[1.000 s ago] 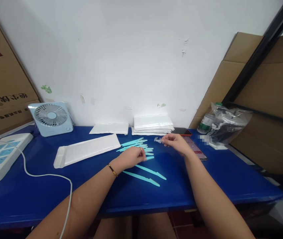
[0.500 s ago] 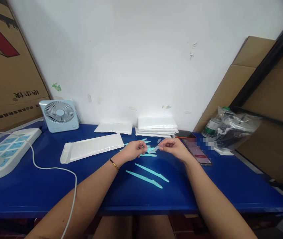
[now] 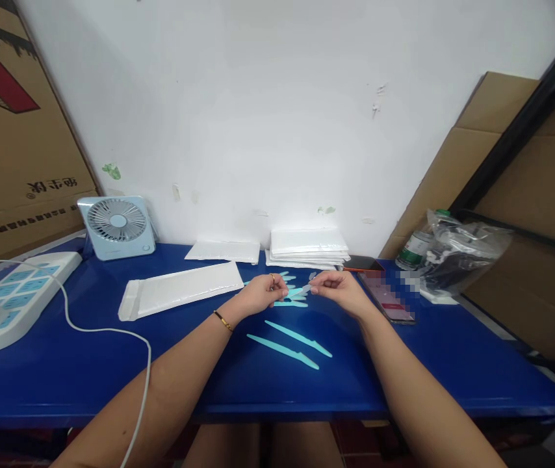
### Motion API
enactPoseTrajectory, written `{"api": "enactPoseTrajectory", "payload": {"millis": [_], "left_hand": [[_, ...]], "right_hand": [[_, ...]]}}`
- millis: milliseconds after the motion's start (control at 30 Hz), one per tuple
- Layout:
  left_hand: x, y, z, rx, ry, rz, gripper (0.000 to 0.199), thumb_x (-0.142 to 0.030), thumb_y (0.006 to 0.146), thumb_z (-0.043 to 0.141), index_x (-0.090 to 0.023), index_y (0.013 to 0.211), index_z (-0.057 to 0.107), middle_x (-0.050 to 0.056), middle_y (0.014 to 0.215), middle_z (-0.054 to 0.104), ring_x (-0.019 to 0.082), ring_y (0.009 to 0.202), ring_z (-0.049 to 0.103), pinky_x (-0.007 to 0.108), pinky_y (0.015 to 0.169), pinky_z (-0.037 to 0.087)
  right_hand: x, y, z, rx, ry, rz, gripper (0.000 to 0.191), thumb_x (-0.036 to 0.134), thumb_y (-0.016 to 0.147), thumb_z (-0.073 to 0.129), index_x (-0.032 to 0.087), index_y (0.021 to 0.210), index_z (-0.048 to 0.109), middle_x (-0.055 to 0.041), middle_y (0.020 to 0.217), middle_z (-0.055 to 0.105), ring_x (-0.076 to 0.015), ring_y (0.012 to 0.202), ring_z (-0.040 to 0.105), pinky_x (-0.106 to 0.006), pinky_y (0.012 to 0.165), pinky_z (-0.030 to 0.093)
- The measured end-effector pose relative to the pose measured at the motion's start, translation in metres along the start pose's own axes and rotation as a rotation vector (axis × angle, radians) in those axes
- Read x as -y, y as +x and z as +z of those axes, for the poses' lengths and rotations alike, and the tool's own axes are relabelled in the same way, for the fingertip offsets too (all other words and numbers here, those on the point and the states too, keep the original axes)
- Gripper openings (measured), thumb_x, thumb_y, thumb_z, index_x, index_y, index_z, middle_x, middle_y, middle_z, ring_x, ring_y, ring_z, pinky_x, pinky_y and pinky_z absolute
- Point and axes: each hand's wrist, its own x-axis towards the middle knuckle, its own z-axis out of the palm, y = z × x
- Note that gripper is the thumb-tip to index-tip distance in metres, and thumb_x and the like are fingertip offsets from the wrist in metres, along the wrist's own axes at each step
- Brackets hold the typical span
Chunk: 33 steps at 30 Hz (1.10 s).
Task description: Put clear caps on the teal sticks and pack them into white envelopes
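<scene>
My left hand [image 3: 261, 294], with a ring and a bracelet, pinches a turquoise eyebrow razor [image 3: 294, 293] whose far end points right. From the other side my right hand [image 3: 335, 290] closes thumb and finger on a small translucent blade cover [image 3: 306, 289] at that end; how far the cover sits over the blade is too small to tell. Beneath and behind the hands lie several more turquoise razors [image 3: 297, 303], partly hidden. Another small clear cover [image 3: 312, 276] lies just beyond my right fingertips. Nearer me, two razors [image 3: 297, 337] rest side by side on the blue table [image 3: 238, 390].
A long white padded pouch [image 3: 184, 289] lies left of the hands. White packets [image 3: 309, 242] are stacked by the wall. A phone [image 3: 387, 299] and a plastic bag [image 3: 463, 253] sit right. At left stand a fan [image 3: 119, 224] and a power strip [image 3: 19, 292] with a trailing cable.
Both hands keep almost the same place and grip. The razor and cover between them have shifted only very slightly.
</scene>
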Motion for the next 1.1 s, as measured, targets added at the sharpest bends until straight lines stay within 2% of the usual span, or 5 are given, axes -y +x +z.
{"api": "enactPoseTrajectory", "payload": {"millis": [267,467,700,833,1100], "left_hand": [[0.008,0.003,0.0,-0.071,0.242,0.021,0.023,-0.038,0.082,0.049,-0.019,0.082,0.06,0.0,0.073,0.062,0.012,0.061,0.055,0.023,0.056,0.04],[0.001,-0.001,-0.004,-0.156,0.596,0.088,0.029,-0.035,0.081,0.052,-0.023,0.105,0.062,0.005,0.103,0.063,0.02,0.093,0.057,0.027,0.076,0.043],[-0.019,-0.015,0.015,0.321,0.488,0.238,0.019,-0.035,0.068,0.068,-0.024,0.083,0.068,0.002,0.084,0.064,0.017,0.077,0.057,0.024,0.061,0.04],[-0.019,-0.014,0.02,0.278,0.496,0.154,0.011,-0.032,0.072,0.062,-0.022,0.069,0.064,0.003,0.072,0.063,0.017,0.065,0.055,0.025,0.052,0.035],[-0.002,-0.004,0.006,-0.028,0.074,0.008,0.015,-0.034,0.083,0.045,-0.02,0.085,0.048,0.001,0.076,0.064,0.013,0.066,0.06,0.024,0.06,0.044]], "right_hand": [[-0.006,0.004,0.011,0.068,-0.166,0.032,0.029,0.037,0.066,0.072,0.017,0.087,0.071,-0.0041,0.071,0.069,-0.0155,0.063,0.061,-0.028,0.059,0.048],[-0.027,0.01,-0.042,-0.423,-0.802,0.062,0.023,0.027,0.076,0.055,0.018,0.089,0.071,-0.0058,0.08,0.07,-0.0195,0.073,0.062,-0.031,0.07,0.048],[-0.039,0.019,-0.032,-0.056,-1.08,0.029,0.022,0.017,0.077,0.055,0.02,0.092,0.071,-0.0074,0.102,0.066,-0.0205,0.093,0.06,-0.03,0.083,0.044],[-0.033,0.018,-0.031,-0.08,-1.139,0.175,0.01,0.02,0.074,0.061,0.015,0.079,0.068,-0.0109,0.09,0.064,-0.0207,0.082,0.06,-0.029,0.074,0.043],[-0.035,0.008,-0.042,-0.052,-0.92,0.268,0.007,0.022,0.067,0.066,0.017,0.072,0.066,-0.005,0.072,0.066,-0.0165,0.067,0.059,-0.025,0.058,0.042]]}}
